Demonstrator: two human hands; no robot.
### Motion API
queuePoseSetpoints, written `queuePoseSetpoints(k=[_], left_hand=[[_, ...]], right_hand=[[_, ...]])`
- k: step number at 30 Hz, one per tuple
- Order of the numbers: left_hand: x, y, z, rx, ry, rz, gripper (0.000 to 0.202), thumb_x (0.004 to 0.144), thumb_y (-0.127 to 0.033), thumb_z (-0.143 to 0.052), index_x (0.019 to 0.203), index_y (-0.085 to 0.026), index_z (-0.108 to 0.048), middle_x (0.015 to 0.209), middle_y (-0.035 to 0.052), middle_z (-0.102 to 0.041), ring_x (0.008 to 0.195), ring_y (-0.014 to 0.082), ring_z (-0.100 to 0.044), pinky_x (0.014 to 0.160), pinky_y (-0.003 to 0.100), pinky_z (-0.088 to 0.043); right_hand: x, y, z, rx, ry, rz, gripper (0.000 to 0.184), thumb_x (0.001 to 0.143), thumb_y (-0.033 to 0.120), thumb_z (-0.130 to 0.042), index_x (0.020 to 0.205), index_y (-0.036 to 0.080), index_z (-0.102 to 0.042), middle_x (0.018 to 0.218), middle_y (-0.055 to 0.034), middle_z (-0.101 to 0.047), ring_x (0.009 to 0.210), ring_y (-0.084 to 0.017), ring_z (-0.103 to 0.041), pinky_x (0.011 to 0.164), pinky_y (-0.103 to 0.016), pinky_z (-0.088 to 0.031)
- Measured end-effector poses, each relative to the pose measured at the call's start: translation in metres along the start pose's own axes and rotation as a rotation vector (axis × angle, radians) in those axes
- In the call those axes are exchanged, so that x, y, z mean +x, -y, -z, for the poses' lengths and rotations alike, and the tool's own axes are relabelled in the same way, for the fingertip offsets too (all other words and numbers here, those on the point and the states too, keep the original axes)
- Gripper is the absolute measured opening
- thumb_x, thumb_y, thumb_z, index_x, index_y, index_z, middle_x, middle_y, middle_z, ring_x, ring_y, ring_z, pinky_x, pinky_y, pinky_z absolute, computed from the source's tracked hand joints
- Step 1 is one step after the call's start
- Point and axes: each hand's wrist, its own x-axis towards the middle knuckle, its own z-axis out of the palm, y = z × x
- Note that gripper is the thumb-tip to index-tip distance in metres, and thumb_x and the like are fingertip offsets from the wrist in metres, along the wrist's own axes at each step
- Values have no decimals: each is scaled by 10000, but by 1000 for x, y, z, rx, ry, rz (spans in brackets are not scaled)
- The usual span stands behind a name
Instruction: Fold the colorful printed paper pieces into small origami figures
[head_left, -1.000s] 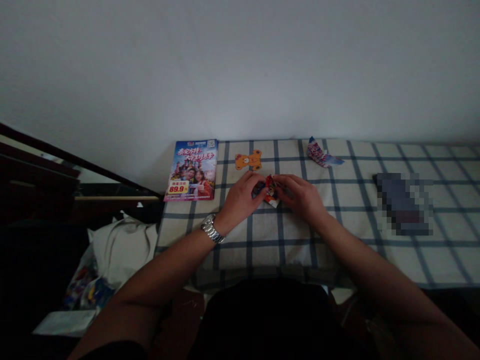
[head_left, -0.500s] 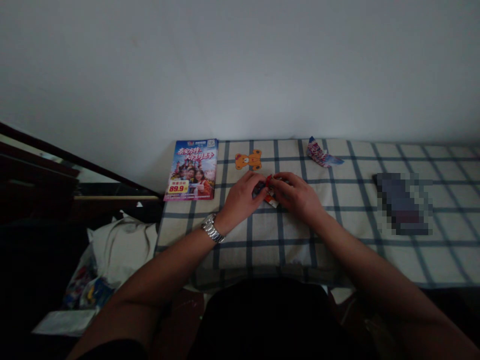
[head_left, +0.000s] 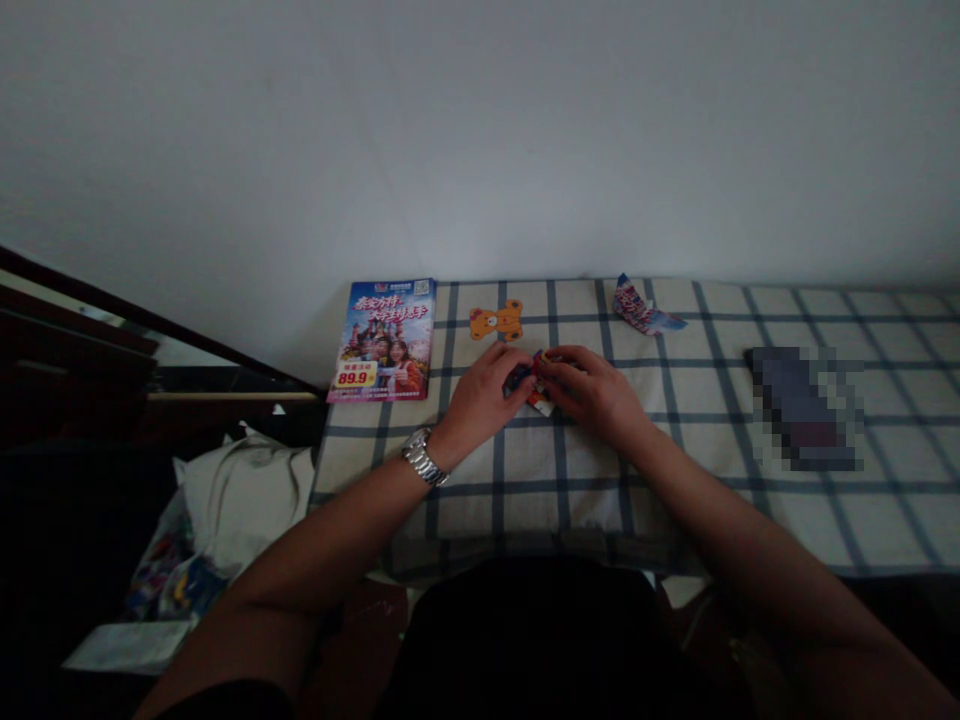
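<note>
Both my hands meet above the checked cloth. Between them, my left hand [head_left: 484, 397] and my right hand [head_left: 592, 392] pinch a small red-and-white foil wrapper [head_left: 539, 396], and my fingers hide most of it. Above my hands lies an orange bear-shaped cutout [head_left: 496, 320], not touched. A silver wristwatch [head_left: 424, 457] circles my left wrist. Farther right, a torn blue-and-red wrapper [head_left: 641, 308] lies at the back edge of the cloth.
A glossy travel brochure [head_left: 381, 340] lies at the cloth's left end. A pixelated dark object [head_left: 806, 408] sits on the right. A white wall runs behind. Below left are a pale cloth bag [head_left: 244, 500], colourful packets [head_left: 176, 567], and dark furniture [head_left: 75, 365].
My hands have drawn slightly closer together, and my right hand has shifted left. The wrapper is more covered by my fingers than a second ago.
</note>
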Motion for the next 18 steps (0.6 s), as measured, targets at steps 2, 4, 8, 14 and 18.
queuePoseSetpoints(k=[2,4,8,14,18], left_hand=[[-1,0,0,-6,2,-1,140,1004,-225,-671,1138,-222,-632,1136,43,-634,1047,195,-658,904,360,-590],[-1,0,1,-16,3,-2,164,999,-247,-691,1153,-224,-638,1149,45,-631,1047,195,-659,907,366,-593],[-1,1,0,-38,2,-14,173,1014,-277,-682,1178,-231,-653,1157,45,-647,1077,198,-664,955,388,-591],[0,3,1,-63,30,-18,149,1014,-181,-663,1153,-233,-680,1166,37,-659,1096,185,-668,970,365,-584],[1,3,1,-83,46,-23,185,1001,-134,-670,1155,-235,-694,1171,32,-652,1100,172,-669,988,354,-581]], right_hand=[[1,0,1,43,-10,-1,239,1042,278,-602,1264,277,-689,1311,-117,-702,1172,-271,-707,999,-458,-620],[1,2,4,95,-21,-21,207,1042,266,-599,1227,270,-693,1300,-109,-718,1182,-258,-713,1021,-447,-611],[2,4,7,196,-33,-96,152,1038,253,-602,1162,268,-691,1266,-81,-755,1160,-243,-735,1014,-426,-609],[-1,2,7,286,-50,-192,170,1023,270,-629,1182,267,-689,1216,-53,-792,1065,-240,-772,935,-394,-626],[-2,0,5,356,-72,-256,168,1009,279,-657,1173,265,-690,1123,-45,-793,959,-225,-777,875,-376,-631]])
